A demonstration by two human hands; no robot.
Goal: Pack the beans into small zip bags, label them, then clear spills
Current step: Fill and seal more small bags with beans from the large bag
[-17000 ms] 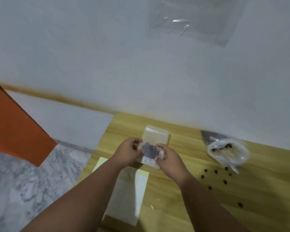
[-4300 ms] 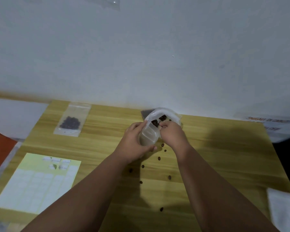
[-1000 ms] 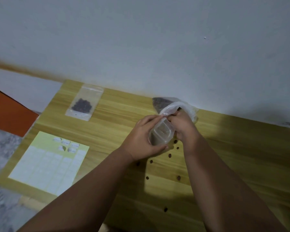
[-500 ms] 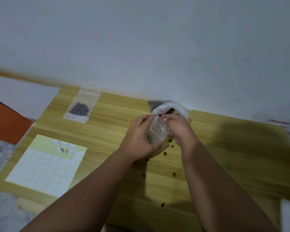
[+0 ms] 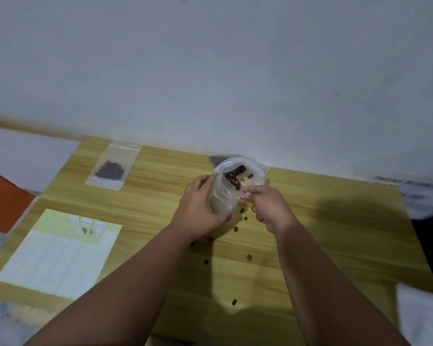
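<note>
A: Where were the hands?

B: Both over the far middle of the wooden surface, close to the white wall. The left hand had its grip closed around a small clear zip bag, held upright, fingers wrapped on its left side, thumb under its lower edge.

A: And the right?

B: The right hand sat just beside that bag on its right. Fingers were curled, fingertips pinched at the bag's mouth. Whether they held beans or only the plastic edge, I could not tell.

A: The bean supply?

B: A larger plastic bag stood open directly behind the hands, against the wall, with dark beans showing inside.

A: Anything packed?

B: One filled zip bag lay flat at the far left of the surface, a dark clump of beans in its middle, well apart from the hands.

A: Labels?

B: A label sheet lay flat at the near left, a few labels in its upper rows marked or lifted.

A: Spills?

B: Loose beans were scattered on the surface below and between the forearms.
</note>
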